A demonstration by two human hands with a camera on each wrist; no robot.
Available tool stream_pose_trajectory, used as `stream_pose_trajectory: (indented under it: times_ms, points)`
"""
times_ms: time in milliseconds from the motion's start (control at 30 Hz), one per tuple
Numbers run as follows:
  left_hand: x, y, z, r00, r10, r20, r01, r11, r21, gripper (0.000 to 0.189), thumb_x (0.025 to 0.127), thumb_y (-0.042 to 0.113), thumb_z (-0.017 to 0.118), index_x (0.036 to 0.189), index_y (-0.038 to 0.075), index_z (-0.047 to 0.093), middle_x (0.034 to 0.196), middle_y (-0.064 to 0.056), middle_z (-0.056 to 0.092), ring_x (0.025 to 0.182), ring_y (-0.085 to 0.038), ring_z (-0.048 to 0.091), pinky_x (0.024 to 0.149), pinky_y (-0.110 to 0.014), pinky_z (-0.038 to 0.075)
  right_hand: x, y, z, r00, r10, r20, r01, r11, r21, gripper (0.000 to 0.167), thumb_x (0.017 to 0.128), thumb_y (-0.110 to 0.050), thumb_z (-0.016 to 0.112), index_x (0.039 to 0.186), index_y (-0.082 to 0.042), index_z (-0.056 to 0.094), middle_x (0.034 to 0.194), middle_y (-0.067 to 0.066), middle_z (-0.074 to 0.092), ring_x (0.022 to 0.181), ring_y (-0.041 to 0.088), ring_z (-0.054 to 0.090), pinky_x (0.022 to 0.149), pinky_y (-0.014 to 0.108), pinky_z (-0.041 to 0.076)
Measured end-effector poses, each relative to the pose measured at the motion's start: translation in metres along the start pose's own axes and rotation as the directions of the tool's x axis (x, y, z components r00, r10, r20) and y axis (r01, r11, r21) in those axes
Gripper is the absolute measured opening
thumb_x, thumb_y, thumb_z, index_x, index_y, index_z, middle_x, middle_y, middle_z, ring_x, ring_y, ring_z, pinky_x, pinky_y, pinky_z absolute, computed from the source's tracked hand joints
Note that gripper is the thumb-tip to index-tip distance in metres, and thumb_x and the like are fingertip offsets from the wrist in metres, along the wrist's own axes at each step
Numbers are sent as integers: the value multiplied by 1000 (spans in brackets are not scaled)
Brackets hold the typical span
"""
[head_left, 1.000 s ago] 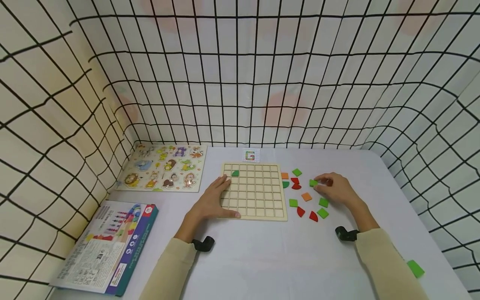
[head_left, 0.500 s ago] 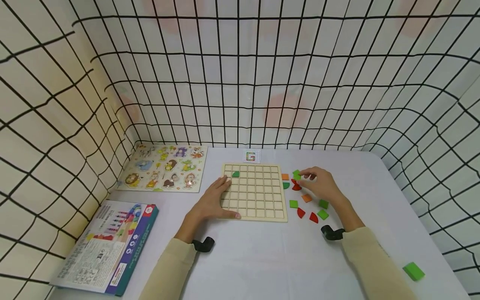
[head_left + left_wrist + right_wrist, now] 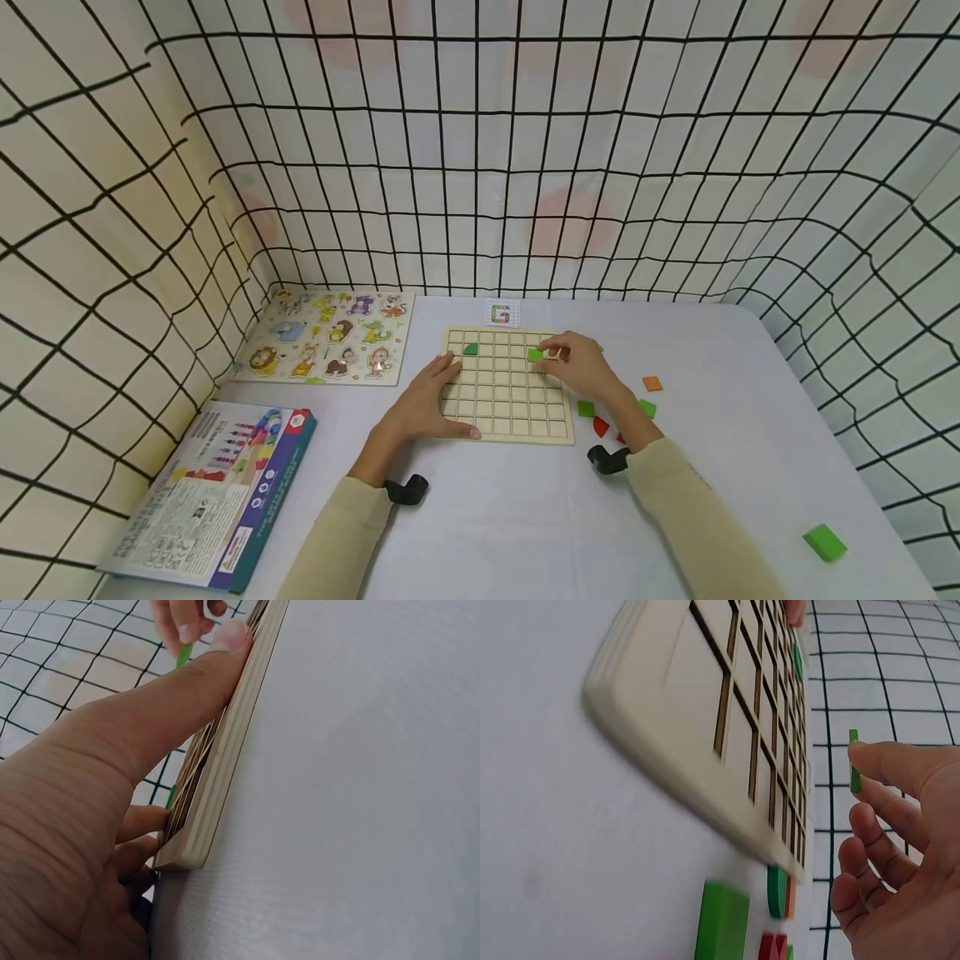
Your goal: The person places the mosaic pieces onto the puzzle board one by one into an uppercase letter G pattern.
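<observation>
My right hand (image 3: 581, 367) pinches a small light-green square tile (image 3: 536, 354) between thumb and index finger, over the upper right part of the wooden grid board (image 3: 517, 408). In the right wrist view the tile (image 3: 854, 780) stands on edge at the fingertips, the other fingers loosely bent. My left hand (image 3: 423, 402) is spread at the board's left side, with the thumb (image 3: 187, 686) on the near edge and the fingertips on the left edge. A dark-green quarter-round piece (image 3: 471, 349) lies in a cell at the board's upper left.
Right of the board lie a green tile (image 3: 586, 408), a red wedge (image 3: 601, 426) and an orange tile (image 3: 652, 383); my right arm hides others. A pattern card (image 3: 503, 313) is behind the board. An animal puzzle (image 3: 330, 337) and a box (image 3: 217, 492) lie left. Black netting surrounds the table.
My right hand has moved left with the green tile, from among the loose pieces to over the board. An orange tile shows where the hand was. My left hand has stayed on the board.
</observation>
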State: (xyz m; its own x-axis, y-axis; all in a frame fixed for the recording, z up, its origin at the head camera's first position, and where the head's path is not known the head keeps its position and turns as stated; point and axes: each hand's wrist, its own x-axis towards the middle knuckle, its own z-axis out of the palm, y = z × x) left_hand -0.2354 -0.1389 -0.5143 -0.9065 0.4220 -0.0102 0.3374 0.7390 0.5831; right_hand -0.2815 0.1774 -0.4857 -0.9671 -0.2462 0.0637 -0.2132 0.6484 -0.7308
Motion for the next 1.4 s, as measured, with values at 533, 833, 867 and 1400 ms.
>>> stream_pose_trajectory:
  times_ms: [533, 833, 867, 1400]
  points:
    - [0, -3, -4, 999, -31, -9, 30, 999, -24, 126, 63, 63, 92, 162, 13, 33, 174, -6, 17, 162, -29, 10, 127, -56, 24, 44, -34, 42, 997, -37, 71, 35, 999, 30, 30, 94, -23, 75, 120, -10, 75, 108, 9, 67, 97, 23, 60, 85, 36, 52]
    - [1, -1, -1, 1000, -15, 6, 15, 1000, -20, 125, 64, 63, 91, 163, 12, 33, 174, -7, 17, 162, -31, 11, 128, -56, 23, 50, -34, 61, 996, 25, 85, -29, 998, 52, 31, 95, -26, 74, 124, -13, 73, 108, 6, 66, 97, 21, 59, 85, 37, 52]
    - [1, -1, -1, 1000, -13, 5, 13, 1000, -22, 126, 64, 63, 91, 162, 12, 33, 174, -8, 17, 161, -31, 12, 127, -56, 23, 50, -33, 62, 996, 29, 85, -34, 998, 55, 31, 95, -25, 74, 124, -13, 73, 106, 5, 66, 94, 20, 58, 83, 36, 51]
    - [1, -1, 0, 1000, -14, 1, 14, 1000, -17, 126, 63, 64, 92, 162, 12, 34, 174, -7, 17, 161, -31, 12, 127, -56, 24, 53, -36, 70, 998, 41, 41, -41, 999, -9, 31, 95, -25, 74, 123, -12, 75, 95, 2, 65, 76, 17, 54, 68, 30, 45]
